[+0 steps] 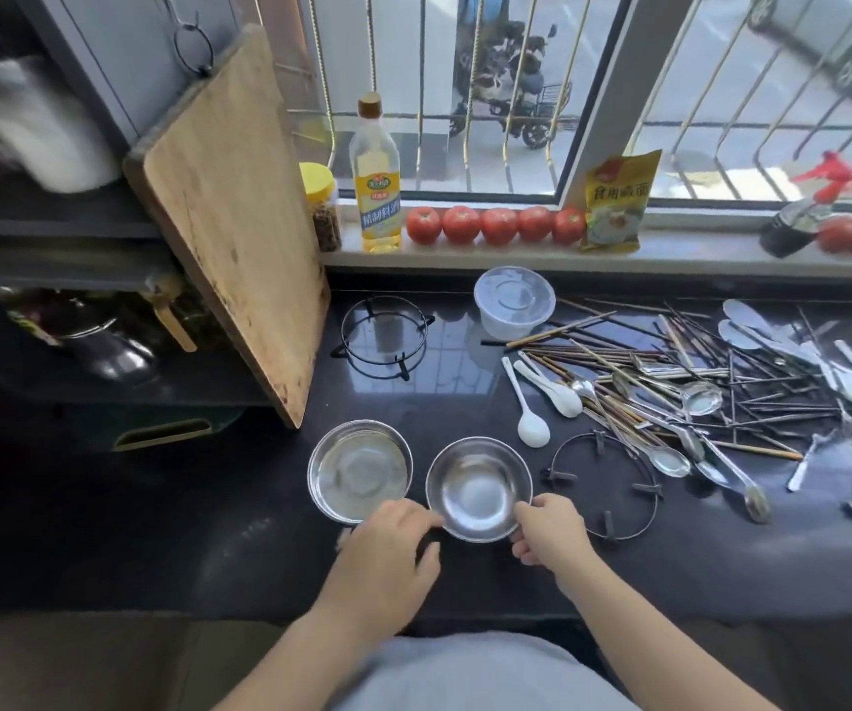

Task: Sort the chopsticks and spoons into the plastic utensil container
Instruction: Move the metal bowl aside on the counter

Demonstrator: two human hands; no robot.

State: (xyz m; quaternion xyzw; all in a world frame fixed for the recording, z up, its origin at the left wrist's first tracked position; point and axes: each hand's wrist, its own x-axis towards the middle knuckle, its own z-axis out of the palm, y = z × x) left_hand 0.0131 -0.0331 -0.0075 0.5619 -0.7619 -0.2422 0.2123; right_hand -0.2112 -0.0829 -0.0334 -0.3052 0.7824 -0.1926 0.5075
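A clear plastic container (514, 301) stands at the back of the dark counter. To its right lies a mixed heap of chopsticks (752, 387), metal spoons (670, 456) and white spoons (533, 428). Two steel bowls sit near the front edge. My left hand (385, 554) touches the left rim of the right steel bowl (479, 487) with its fingers. My right hand (552, 531) grips that bowl's right rim with curled fingers. The left steel bowl (358, 469) sits just beside it, untouched.
A wooden cutting board (231, 218) leans at the left. Two black wire stands (385, 338) (603, 487) sit on the counter. On the windowsill are an oil bottle (375, 182), a jar, a row of tomatoes (498, 225), a yellow packet and a spray bottle.
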